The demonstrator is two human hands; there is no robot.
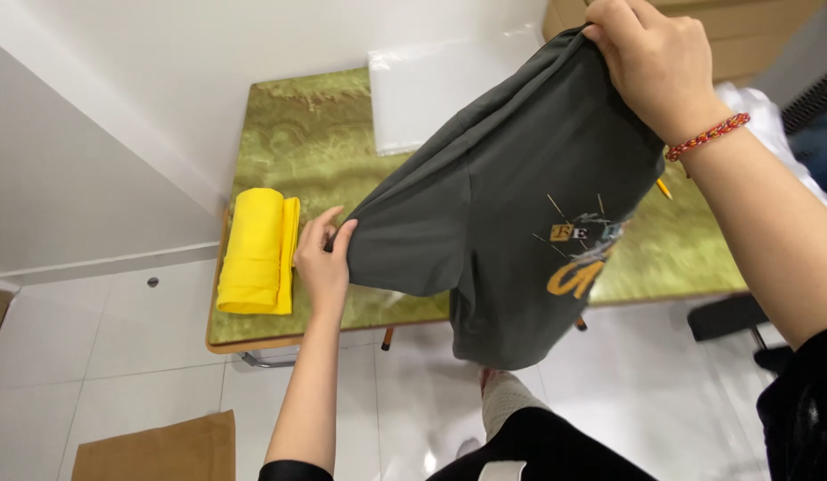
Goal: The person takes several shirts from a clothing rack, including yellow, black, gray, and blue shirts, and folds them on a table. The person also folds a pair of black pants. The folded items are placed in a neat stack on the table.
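I hold a dark grey T-shirt (pixel 511 205) with a printed design up in the air over the table. My left hand (pixel 322 260) pinches the end of one sleeve, low and close to the table top. My right hand (pixel 649 62), with a red beaded bracelet on the wrist, grips the shirt's upper edge, raised high. The shirt hangs stretched between both hands and its lower part droops past the table's front edge. A folded yellow garment (pixel 253 251) lies on the table just left of my left hand.
The table (pixel 315 134) has a green-gold marbled top and stands against a white wall. A clear plastic bag (pixel 422 89) lies at its far side. A cardboard sheet (pixel 155 450) lies on the white tiled floor. White cloth (pixel 769 116) is piled at the right.
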